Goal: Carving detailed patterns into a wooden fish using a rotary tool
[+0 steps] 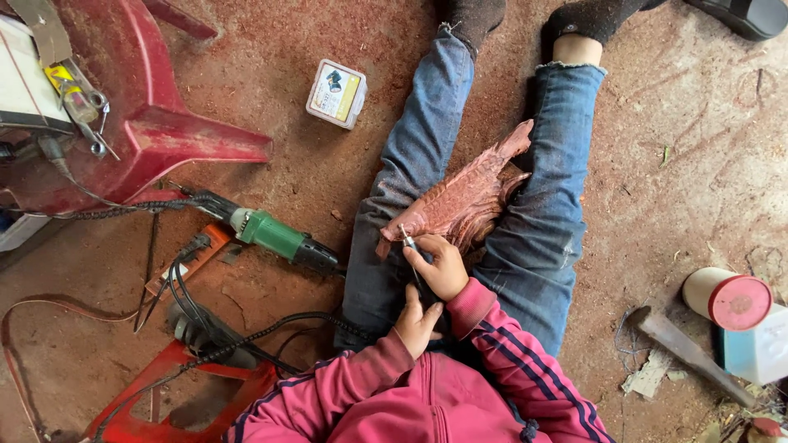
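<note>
We are gripping a rotary carving bit (408,240) in our right hand (444,267), detailing the reddish wood carving (464,203), left hand (417,324) clenched around the tool's shaft; steadier, finer strokes seem needed.

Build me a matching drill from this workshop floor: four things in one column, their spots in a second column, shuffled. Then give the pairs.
Things:
1. wood carving
2. green power tool
3. small plastic box
4. red-lidded canister

Places:
A. on its side at the far right of the floor
B. on the lap, between the jeans legs
C. on the floor above the green tool, beside the red plastic chair
D. on the floor beside the left leg

Pairs: 1-B, 2-D, 3-C, 4-A
</note>
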